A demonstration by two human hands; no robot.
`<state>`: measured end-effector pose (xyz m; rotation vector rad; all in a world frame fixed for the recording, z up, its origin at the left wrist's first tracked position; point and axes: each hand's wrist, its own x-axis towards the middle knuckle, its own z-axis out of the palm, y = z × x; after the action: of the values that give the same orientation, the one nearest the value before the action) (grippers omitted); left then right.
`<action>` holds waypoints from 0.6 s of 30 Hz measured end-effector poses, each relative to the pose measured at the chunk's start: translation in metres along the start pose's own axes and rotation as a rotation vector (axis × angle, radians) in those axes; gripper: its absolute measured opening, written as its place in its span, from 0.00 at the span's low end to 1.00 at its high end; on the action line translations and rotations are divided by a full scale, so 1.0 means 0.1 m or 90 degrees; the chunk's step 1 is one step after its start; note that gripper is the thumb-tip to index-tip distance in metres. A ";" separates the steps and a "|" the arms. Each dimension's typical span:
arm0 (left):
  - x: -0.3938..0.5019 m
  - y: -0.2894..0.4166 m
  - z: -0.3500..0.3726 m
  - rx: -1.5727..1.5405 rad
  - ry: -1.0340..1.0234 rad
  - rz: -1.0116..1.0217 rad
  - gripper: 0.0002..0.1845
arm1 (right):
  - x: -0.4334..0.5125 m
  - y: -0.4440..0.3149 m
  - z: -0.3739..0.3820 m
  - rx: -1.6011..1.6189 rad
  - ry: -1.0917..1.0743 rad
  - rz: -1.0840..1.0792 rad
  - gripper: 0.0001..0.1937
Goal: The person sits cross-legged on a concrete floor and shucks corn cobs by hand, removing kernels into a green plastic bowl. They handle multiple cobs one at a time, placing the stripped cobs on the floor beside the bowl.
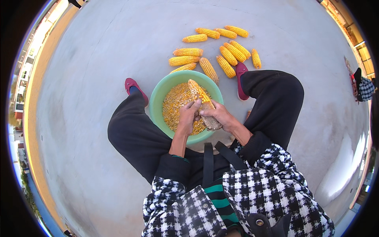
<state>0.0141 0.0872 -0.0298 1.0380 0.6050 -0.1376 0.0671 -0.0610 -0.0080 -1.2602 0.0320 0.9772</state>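
Above a green plastic basin (154, 102) between my legs, both hands grip one partly shelled ear of corn (199, 90). Yellow kernels still cover its upper end; the lower part is a bare, pale cob. My right hand (220, 116) is closed around this bare lower part from the right. My left hand (189, 115) holds the ear from the left, its thumb against the edge of the kernels and some fingers hidden behind it. Loose corn kernels (173, 103) lie in the basin below my hands.
Several unshelled ears of corn (228, 54) lie on the concrete floor (88, 118) beyond the basin. One ear (209, 69) lies by the basin's far rim. My feet in red shoes (242, 80) flank the basin. At the far right is another person (365, 89).
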 end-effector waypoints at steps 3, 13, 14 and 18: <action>-0.05 0.02 0.04 0.017 0.003 -0.019 0.16 | -0.09 -0.04 0.05 -0.033 -0.001 -0.041 0.29; -0.20 0.13 0.23 0.059 -0.044 0.023 0.22 | -0.18 -0.02 0.05 0.075 0.018 -0.035 0.41; -0.20 0.14 0.26 0.080 0.006 0.007 0.23 | -0.19 -0.03 0.07 -0.049 0.080 -0.076 0.46; -0.18 0.15 0.32 0.035 -0.069 0.011 0.28 | -0.18 -0.10 0.10 -0.304 0.098 -0.044 0.42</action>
<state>0.0179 0.0656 0.0028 1.0822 0.4963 -0.1955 0.0575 -0.0634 0.0123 -1.7618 -0.1327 0.8523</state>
